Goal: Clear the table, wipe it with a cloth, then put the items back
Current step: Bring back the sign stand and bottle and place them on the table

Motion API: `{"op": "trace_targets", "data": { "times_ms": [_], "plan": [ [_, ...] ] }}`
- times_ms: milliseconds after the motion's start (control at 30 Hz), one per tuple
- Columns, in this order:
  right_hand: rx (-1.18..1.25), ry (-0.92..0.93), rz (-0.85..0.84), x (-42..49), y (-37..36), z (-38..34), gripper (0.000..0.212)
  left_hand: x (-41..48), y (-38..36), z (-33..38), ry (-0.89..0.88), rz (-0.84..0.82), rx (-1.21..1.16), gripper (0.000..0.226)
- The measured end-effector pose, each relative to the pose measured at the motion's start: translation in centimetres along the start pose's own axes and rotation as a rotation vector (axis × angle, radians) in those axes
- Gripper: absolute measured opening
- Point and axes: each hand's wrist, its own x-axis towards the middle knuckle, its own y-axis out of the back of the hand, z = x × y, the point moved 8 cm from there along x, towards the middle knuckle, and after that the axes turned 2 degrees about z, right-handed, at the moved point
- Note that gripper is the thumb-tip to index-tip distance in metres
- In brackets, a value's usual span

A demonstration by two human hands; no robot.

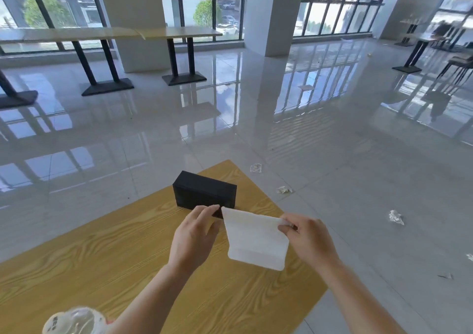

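Wood-grain table (76, 257) in a glossy tiled hall: black box (204, 193) near its far corner, a bottle (74, 321) at the near edge. Left hand (194, 236) fingers close on the box end; right hand (307, 239) pinches the white cloth (256, 239) above the right edge. Looks like clearing isn't finished; next, lift the box and bottle off, then wipe.

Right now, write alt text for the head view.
Two bare hands hold a white cloth above a wooden table: right hand pinching its corner, left hand at its other edge, beside a black box. Crumpled paper scraps litter the glossy floor.
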Motion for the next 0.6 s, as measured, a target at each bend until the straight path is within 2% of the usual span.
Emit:
{"op": "trace_targets", "data": {
  "times_ms": [167, 267, 367, 433, 600],
  "plan": [
    [-0.071, -0.107, 0.088, 4.0, 0.4, 2.8, 0.012, 0.4, -5.4, -9.1, 0.273, -0.137, 0.228, 0.039],
    [-0.100, -0.140, 0.195, 6.0, 0.9, 4.6, 0.016, -0.2, -9.1, -13.6, 0.477, -0.313, 0.421, 0.056],
    [-0.101, -0.175, 0.259, 8.2, 0.7, 6.0, 0.016, -0.8, -12.7, -16.4, 0.600, -0.438, 0.464, 0.073],
    [-0.088, -0.190, 0.263, 9.9, 0.2, 6.8, 0.010, -1.7, -14.5, -17.5, 0.669, -0.464, 0.481, 0.080],
    [-0.005, -0.122, 0.282, 13.5, -1.8, 6.2, 0.011, -2.7, -16.3, -18.1, 0.741, -0.409, 0.570, 0.089]
  ]
}}
